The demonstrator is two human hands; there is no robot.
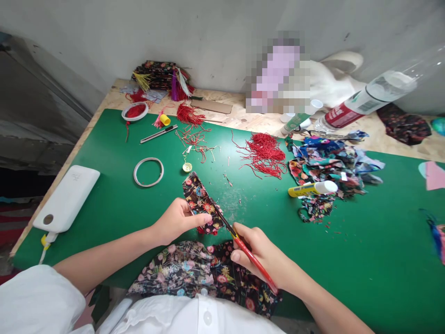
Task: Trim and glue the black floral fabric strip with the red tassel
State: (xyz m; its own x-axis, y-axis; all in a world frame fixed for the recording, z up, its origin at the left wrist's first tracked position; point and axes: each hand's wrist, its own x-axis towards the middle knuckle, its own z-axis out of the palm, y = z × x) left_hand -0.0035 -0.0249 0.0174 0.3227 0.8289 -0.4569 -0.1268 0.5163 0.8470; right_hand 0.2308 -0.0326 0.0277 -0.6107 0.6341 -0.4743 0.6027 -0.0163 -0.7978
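A grey wall backs a pale chipboard table bearing a smooth green mat (114,213). At left lies a glossy white plastic block (67,199) with rounded corners; then a shallow white round holder (136,119) with tangled red thread in it, a thin pale ring (135,174), and a small yellow cylinder (164,120). Near the mat's middle, the left hand (177,220) pinches a flat floral piece (198,197) between thumb and fingers, above crinkled dark floral cloth (184,273). The right hand's (259,246) fingers are wrapped around red-handled scissors (257,264), blades along the piece's edge. Beyond lie limp red threads (266,150), a yellow glue stick (304,190), frayed fabric scraps (333,162), and a clear red-labelled bottle (347,111), contents unclear.
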